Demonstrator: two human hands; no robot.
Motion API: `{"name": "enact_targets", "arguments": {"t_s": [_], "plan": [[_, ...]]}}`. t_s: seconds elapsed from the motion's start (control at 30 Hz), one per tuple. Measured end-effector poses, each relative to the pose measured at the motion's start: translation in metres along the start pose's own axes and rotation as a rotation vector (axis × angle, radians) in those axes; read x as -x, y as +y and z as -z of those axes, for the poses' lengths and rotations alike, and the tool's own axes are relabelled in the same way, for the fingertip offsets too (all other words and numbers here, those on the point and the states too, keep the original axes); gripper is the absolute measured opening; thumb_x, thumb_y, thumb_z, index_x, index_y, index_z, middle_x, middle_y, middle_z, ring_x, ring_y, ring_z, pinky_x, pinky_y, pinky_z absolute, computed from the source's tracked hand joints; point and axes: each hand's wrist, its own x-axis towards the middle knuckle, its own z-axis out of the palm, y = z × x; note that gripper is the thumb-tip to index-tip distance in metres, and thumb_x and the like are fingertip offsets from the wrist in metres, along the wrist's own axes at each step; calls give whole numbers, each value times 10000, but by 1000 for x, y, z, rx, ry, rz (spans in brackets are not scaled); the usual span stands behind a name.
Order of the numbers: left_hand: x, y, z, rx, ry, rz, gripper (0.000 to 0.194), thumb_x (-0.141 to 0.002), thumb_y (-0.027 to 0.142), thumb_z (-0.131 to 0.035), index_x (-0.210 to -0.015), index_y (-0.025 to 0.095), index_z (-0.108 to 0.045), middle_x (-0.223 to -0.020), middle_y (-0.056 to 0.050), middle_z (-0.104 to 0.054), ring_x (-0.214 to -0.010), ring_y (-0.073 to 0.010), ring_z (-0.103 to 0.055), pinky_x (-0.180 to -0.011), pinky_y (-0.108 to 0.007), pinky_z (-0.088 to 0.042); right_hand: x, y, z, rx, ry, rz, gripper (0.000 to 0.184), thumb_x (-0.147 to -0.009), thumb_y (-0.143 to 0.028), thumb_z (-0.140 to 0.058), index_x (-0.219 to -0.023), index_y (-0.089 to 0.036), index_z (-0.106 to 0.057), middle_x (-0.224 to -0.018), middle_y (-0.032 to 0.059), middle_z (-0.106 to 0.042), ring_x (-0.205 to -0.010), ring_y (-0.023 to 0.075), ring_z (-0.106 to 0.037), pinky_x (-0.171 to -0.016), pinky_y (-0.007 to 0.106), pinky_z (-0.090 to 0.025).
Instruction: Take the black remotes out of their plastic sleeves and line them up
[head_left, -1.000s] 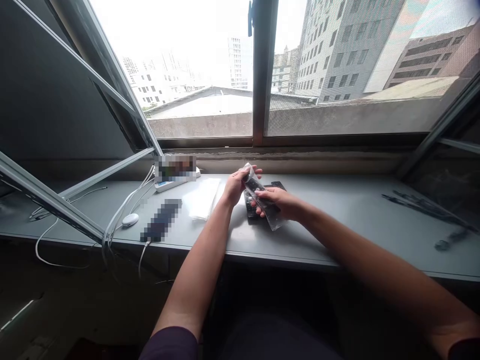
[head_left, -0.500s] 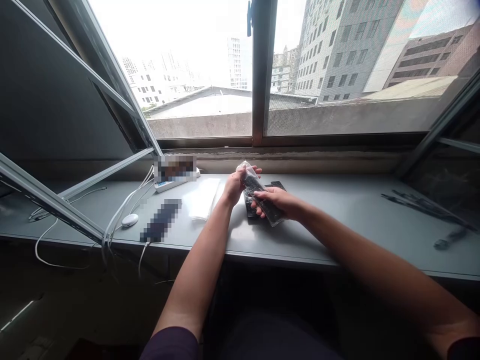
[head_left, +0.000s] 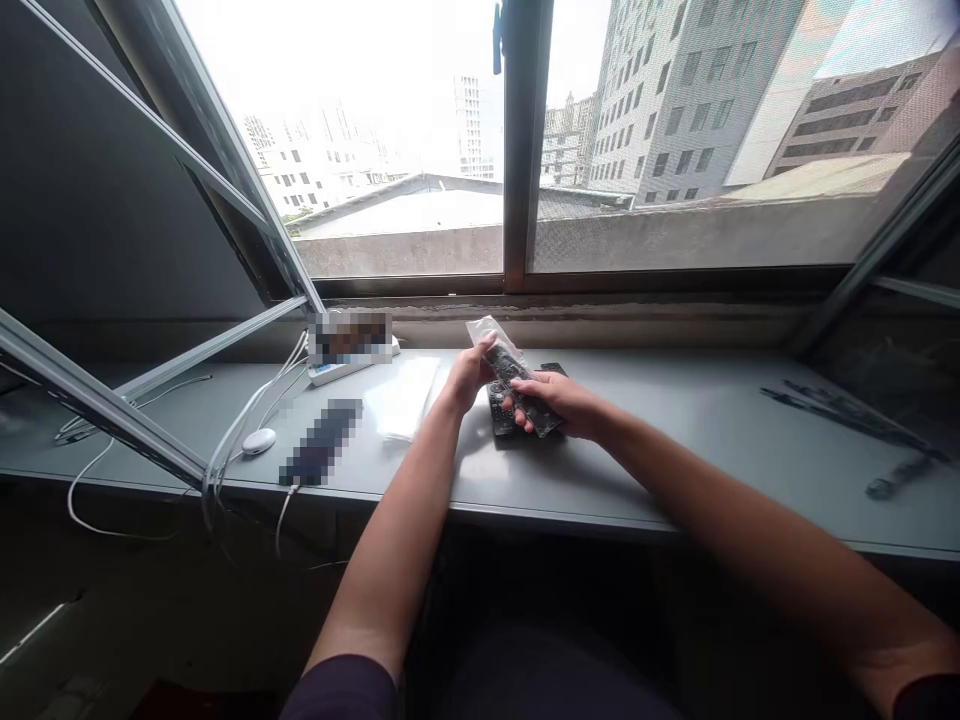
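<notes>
A black remote control in a clear plastic bag is held tilted over the table between both hands. My left hand grips its upper end, near the loose end of the bag. My right hand holds the lower part, thumb on top and fingers curled underneath. Beneath them, other black remote controls lie on the grey table, partly hidden by my hands. To the left of my left hand is a stack of clear plastic bags.
On the left stand a white power strip with cables, a round white device and a blurred-out dark object. A metal frame crosses the left side. Dark long items lie far right. The table's front edge runs below my forearms.
The bagged remote control has shifted slightly up and left. My left hand's fingers have closed further around it, and more of the bag's loose end shows above them.
</notes>
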Motion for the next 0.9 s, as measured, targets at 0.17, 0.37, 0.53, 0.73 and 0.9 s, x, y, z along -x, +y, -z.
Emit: {"name": "enact_targets", "arguments": {"t_s": [0.17,0.37,0.53,0.73,0.9], "plan": [[3,-1,-1,-42,-84,-36,463,-913,549,-830,-1060,109,-823,-1124,-200,-841,-1037,-307,-811,-956,-386,-613,0,0,0,37,44,5,171,-1062,-306,-724,-974,-161,-698,-752,81,-776,-555,168,-700,-516,253,-610],[2,-5,0,-90,-122,-32,562,-903,655,-805,-1011,105,-842,-989,-169,-841,-892,-255,-791,-861,-348,-600,0,1,0,62,30,58,205,-1073,-331,-696,-941,-174,-707,-697,46,-740,-509,138,-631,-480,226,-538],[-3,-10,2,-138,-59,-73,463,-807,542,-925,-941,107,-839,-890,-124,-820,-796,-217,-756,-813,-329,-580,0,-1,1,77,54,56,176,-1071,-309,-699,-983,-158,-723,-733,60,-762,-550,148,-666,-522,233,-560],[-6,-6,8,-22,146,-84,461,-832,581,-891,-908,134,-803,-896,-114,-814,-813,-204,-758,-845,-336,-608,-3,2,6,91,-20,27,294,-1060,-379,-733,-935,-114,-754,-724,85,-756,-531,135,-647,-520,225,-541],[1,-6,3,-92,-70,46,468,-824,571,-913,-871,119,-799,-865,-114,-798,-723,-159,-704,-748,-280,-576,-3,1,10,100,14,68,272,-1073,-348,-702,-947,-115,-764,-723,83,-757,-528,135,-638,-526,231,-540]]}}
